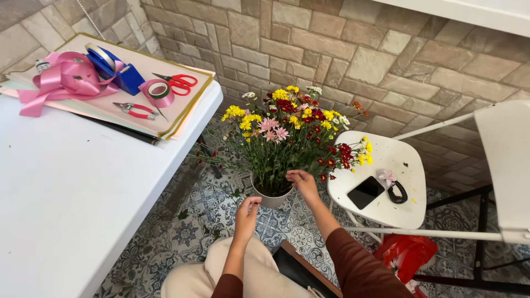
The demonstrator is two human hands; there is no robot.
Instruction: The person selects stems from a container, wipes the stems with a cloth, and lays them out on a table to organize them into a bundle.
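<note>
A bunch of yellow, pink, red and white flowers (290,124) stands in a white bucket (270,198) on the patterned tile floor. My right hand (302,181) reaches into the green stems just above the bucket's rim, fingers pinched among them. My left hand (247,212) hovers lower, to the left of the bucket, with its fingers curled in; whether it holds anything I cannot tell.
A white table (72,187) at the left carries paper sheets, pink ribbon (58,80), a blue tape dispenser (116,66), a tape roll (157,90), red scissors (178,81) and pliers (135,110). A white chair (400,160) at the right holds a phone (365,192) and a black band. A red bag (406,254) lies beneath.
</note>
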